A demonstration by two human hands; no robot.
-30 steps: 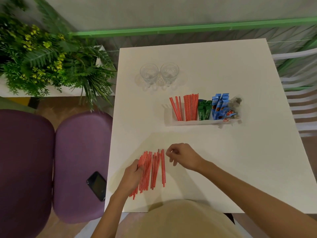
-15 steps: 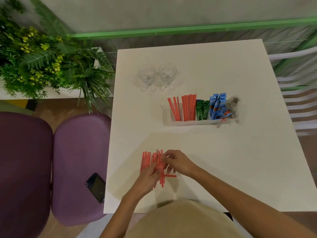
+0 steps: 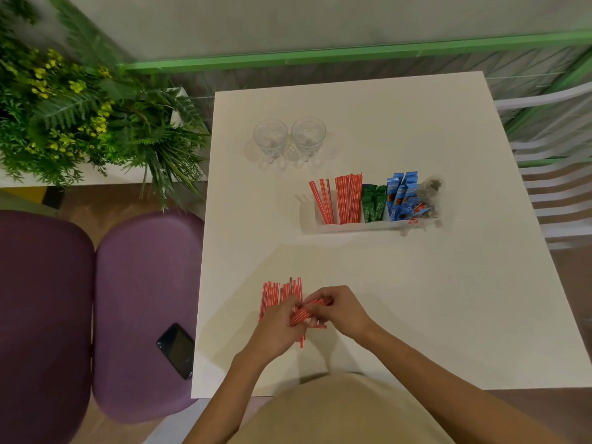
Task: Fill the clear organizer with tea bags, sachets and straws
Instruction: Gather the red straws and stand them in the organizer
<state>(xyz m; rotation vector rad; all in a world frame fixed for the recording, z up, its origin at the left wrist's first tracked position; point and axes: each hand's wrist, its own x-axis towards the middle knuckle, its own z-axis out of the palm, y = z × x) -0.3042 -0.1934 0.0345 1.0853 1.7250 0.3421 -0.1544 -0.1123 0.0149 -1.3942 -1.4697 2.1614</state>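
Observation:
A clear organizer [image 3: 358, 226] stands mid-table with red straws [image 3: 347, 198] at its left, green sachets [image 3: 373, 203], blue sachets [image 3: 400, 195] and tea bags [image 3: 427, 200] at its right. Near the front edge lies a loose pile of red straws [image 3: 275, 293]. My left hand [image 3: 277, 328] and my right hand [image 3: 339, 310] meet over the pile, both closed on a small bundle of straws [image 3: 304, 314] held crosswise between them.
Two empty glasses [image 3: 288, 139] stand behind the organizer on the white table [image 3: 448, 299]. A phone [image 3: 176, 350] lies on the purple seat [image 3: 141, 315] at left. Plants [image 3: 80, 116] fill the back left; a white slatted chair [image 3: 557, 174] is at right.
My hands came together from either side of the pile. They gathered several straws and lifted them crosswise above the rest.

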